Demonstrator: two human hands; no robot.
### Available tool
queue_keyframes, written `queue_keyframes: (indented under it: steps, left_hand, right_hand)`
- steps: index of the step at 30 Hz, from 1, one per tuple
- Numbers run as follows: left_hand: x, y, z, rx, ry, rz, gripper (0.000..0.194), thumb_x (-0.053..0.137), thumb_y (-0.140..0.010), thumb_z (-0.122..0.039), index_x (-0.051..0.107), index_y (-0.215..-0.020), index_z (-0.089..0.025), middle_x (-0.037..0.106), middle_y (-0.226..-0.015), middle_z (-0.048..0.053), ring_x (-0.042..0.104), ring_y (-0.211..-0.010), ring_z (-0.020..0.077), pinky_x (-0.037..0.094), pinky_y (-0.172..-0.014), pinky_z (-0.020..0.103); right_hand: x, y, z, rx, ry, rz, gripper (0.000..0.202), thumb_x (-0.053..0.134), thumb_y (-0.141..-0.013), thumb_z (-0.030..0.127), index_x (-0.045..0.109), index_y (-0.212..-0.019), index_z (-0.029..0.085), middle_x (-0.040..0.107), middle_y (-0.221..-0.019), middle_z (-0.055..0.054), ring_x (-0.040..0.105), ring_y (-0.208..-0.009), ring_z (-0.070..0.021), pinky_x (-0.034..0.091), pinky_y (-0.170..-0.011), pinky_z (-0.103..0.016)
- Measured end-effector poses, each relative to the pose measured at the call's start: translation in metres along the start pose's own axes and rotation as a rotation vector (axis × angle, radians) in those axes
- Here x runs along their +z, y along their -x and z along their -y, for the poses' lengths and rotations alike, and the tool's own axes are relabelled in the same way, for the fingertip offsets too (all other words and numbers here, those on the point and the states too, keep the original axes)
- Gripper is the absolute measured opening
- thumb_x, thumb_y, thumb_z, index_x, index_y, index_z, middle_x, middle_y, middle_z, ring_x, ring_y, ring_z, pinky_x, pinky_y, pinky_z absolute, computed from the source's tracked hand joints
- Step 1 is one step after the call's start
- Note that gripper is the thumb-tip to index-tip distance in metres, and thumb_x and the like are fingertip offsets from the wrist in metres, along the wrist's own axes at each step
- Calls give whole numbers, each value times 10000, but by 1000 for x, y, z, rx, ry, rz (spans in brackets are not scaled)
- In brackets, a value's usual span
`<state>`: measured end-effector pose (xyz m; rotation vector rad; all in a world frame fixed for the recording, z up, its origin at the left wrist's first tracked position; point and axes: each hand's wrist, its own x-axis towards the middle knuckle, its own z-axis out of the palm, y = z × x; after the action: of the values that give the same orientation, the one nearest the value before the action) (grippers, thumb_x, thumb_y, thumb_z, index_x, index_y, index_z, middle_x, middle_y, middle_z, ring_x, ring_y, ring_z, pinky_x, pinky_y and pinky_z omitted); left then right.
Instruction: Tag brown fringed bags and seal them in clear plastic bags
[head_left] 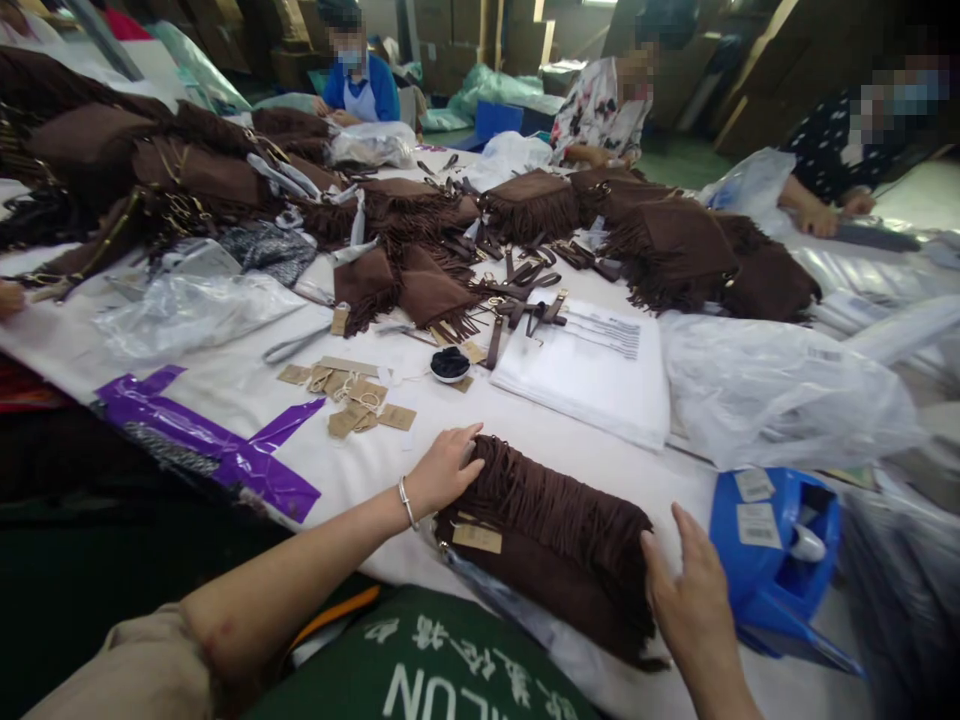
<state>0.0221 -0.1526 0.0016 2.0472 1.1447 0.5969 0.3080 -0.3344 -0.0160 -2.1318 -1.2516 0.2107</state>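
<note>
A dark brown fringed bag (547,570) lies at the table's near edge, fringe folded toward the far side. A tan paper tag (478,537) rests on its left part. At the bag's upper left corner is my left hand (446,472), wearing a bracelet; its thumb and fingers are apart and touch the fringe. My right hand (690,590) stands at the bag's right end with fingers stretched out, and I cannot tell whether it touches the bag. Beyond the left hand lie several tan tags (360,400) and a small dish of black bits (450,364).
A blue tape dispenser (780,560) stands right of my right hand. Farther off are white plastic sheets (592,375), a clear bag (787,390), brown straps (525,280) and piled fringed bags (675,250). Purple tape (217,440) marks the left edge. Several co-workers sit across.
</note>
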Motion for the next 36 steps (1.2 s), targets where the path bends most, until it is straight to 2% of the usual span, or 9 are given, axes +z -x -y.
queue_keyframes:
  steps: [3,6,8,13,21,25,30,33,36]
  left_hand:
    - [-2,1,-13,199,-90,-57,385,516,-861,-174,503,-1246,-178,551,-1202,104,459,-1154,234,362,-1038,443]
    - [2,3,-29,345,-145,86,387,573,-852,-245,510,-1231,-194,544,-1183,100,462,-1121,239,381,-1004,418]
    - [8,2,-36,371,-234,188,432,656,-796,-303,536,-1192,-181,563,-1118,103,479,-1062,261,403,-951,423]
    - [14,-6,-40,350,-260,345,236,673,-764,-246,603,-975,-167,598,-928,69,509,-915,234,422,-839,365]
    - [-4,22,-32,519,-137,431,58,558,-870,-219,607,-876,-189,587,-944,52,486,-954,193,367,-906,328]
    - [-4,41,-36,515,-277,392,138,478,-914,-217,596,-977,-183,598,-974,68,479,-981,212,354,-907,362]
    - [-19,54,-55,604,-242,406,191,475,-913,-206,580,-1071,-183,626,-1040,68,496,-1020,212,363,-936,359]
    - [-38,34,-53,599,-220,309,222,455,-926,-211,578,-1108,-174,641,-1009,66,521,-961,196,400,-907,337]
    - [-61,-19,-25,416,-326,36,229,436,-936,-226,604,-1082,-171,630,-973,82,515,-960,212,410,-905,352]
  right_hand:
    - [1,-20,41,-168,-71,70,520,455,-882,457,424,-1343,218,463,-1366,-106,407,-1276,-246,317,-1085,-483]
    - [24,-40,84,-268,-238,287,427,421,-916,405,452,-1317,262,492,-1347,-62,429,-1259,-190,333,-1091,-427]
    - [45,-49,101,-273,-318,321,420,426,-916,411,467,-1307,262,498,-1344,-58,430,-1259,-188,328,-1095,-426]
    - [80,-50,104,-159,-433,330,418,421,-913,441,518,-1265,238,548,-1297,-70,474,-1221,-202,336,-1083,-447]
    - [80,-44,100,-195,-457,306,374,419,-924,402,545,-1234,236,541,-1311,-67,466,-1237,-192,328,-1089,-442]
    - [76,-44,110,-375,-281,365,399,386,-940,368,472,-1312,253,502,-1361,-57,389,-1309,-203,234,-1127,-490]
    - [75,-33,123,-672,-72,639,459,403,-932,335,375,-1386,269,378,-1457,-24,238,-1388,-208,223,-1134,-498]
    - [78,-25,122,-742,10,664,467,433,-919,355,399,-1375,258,362,-1463,-31,232,-1389,-241,225,-1128,-531]
    - [80,-22,121,-743,32,627,476,438,-917,385,403,-1374,256,354,-1466,-24,237,-1387,-248,238,-1128,-536]
